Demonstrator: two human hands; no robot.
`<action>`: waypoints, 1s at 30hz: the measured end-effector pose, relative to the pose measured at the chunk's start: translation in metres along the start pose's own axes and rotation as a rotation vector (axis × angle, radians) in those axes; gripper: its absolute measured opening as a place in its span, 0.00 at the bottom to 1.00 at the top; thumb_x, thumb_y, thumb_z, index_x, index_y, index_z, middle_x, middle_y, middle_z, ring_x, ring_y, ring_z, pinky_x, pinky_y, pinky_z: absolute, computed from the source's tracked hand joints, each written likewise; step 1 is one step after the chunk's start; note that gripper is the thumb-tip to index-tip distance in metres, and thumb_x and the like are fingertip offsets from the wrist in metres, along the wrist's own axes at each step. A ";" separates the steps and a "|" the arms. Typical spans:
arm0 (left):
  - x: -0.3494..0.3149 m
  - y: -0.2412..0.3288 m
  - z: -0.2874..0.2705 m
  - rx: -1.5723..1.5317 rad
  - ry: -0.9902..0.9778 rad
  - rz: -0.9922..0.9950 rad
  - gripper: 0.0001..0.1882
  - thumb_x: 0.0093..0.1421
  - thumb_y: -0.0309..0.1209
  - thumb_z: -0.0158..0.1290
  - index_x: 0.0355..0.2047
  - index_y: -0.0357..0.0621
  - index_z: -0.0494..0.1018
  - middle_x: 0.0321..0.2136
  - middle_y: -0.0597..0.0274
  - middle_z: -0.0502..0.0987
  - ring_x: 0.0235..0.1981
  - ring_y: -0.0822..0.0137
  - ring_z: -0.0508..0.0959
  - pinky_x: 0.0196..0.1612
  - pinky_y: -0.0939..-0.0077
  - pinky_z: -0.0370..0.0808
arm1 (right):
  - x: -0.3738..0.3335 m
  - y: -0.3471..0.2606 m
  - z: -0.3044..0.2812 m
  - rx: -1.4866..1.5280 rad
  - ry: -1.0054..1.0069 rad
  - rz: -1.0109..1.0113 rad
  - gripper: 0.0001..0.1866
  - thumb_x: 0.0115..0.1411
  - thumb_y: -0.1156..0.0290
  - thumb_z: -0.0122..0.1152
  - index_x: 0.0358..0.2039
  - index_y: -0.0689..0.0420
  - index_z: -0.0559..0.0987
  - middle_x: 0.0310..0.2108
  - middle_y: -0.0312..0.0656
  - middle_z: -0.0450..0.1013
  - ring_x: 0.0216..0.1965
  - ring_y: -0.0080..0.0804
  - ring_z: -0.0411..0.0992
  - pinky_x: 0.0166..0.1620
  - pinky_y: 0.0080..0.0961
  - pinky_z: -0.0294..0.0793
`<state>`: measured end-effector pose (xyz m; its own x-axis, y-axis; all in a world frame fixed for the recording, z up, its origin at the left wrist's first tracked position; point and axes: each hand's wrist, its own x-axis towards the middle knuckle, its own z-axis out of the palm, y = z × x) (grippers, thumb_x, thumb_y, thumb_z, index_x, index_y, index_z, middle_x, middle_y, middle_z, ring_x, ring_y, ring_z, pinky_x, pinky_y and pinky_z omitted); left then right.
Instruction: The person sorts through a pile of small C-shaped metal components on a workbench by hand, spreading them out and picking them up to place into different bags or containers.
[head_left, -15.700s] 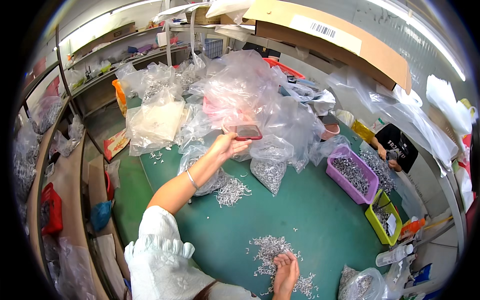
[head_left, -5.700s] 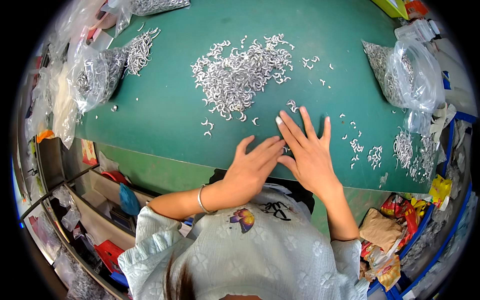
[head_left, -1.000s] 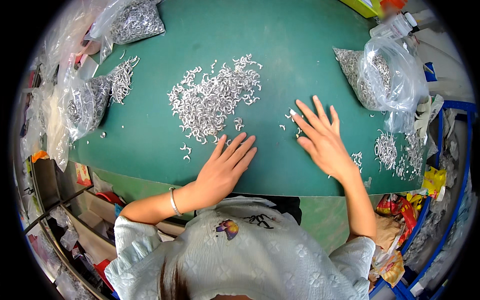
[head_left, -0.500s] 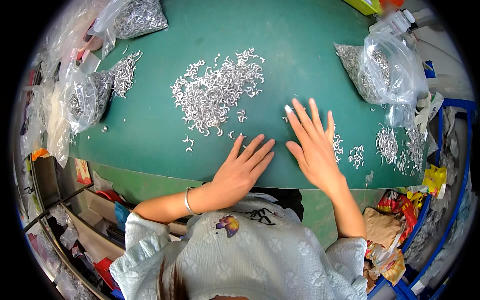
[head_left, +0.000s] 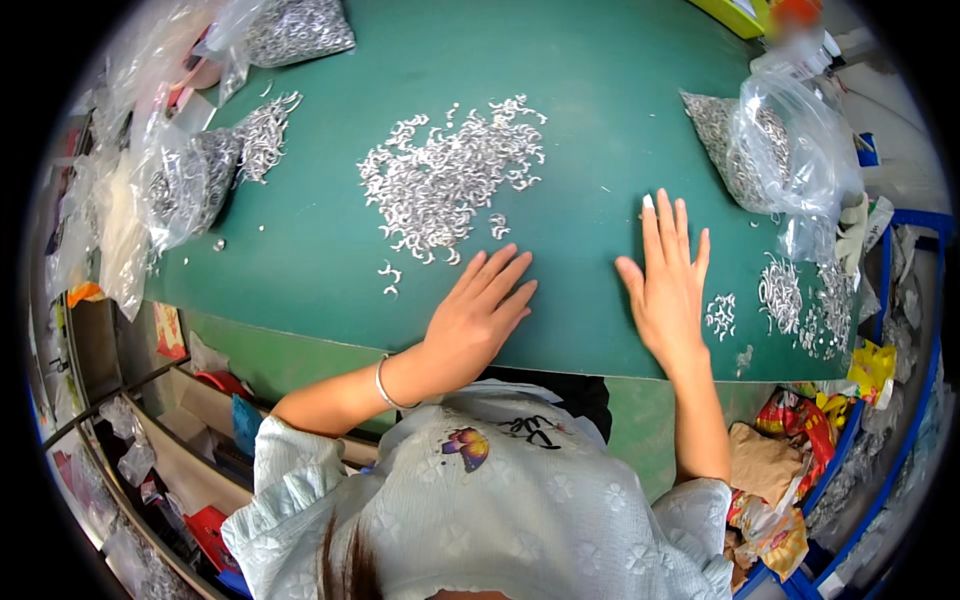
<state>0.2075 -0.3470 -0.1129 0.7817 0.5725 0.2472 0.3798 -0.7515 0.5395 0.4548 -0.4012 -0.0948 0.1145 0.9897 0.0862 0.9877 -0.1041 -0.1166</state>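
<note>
Green table (head_left: 600,110): pile (head_left: 440,185) placed presumably for easy reach. Left hand (head_left: 472,315) near it, fingers slightly spread; right hand (head_left: 670,300), left of heap (head_left: 721,314), fingers slightly parted.

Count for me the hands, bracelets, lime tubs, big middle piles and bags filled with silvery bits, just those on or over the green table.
Hands: 2
Bracelet: 1
Lime tub, partly cut off: 1
Big pile: 1
Filled bags, as far as I can tell: 3
Total: 8
</note>
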 end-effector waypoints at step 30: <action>-0.068 -0.102 -0.079 0.254 0.340 -0.377 0.21 0.53 0.22 0.62 0.45 0.40 0.67 0.51 0.48 0.65 0.62 0.41 0.62 0.61 0.47 0.61 | 0.067 -0.081 0.030 0.299 -0.012 -0.427 0.28 0.58 0.62 0.63 0.60 0.47 0.70 0.67 0.40 0.56 0.70 0.46 0.50 0.66 0.57 0.49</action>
<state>0.0769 -0.2832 -0.1212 0.3813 0.8584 0.3430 0.7421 -0.5055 0.4402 0.3792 -0.3236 -0.1090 -0.2949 0.9391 0.1766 0.8724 0.3400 -0.3512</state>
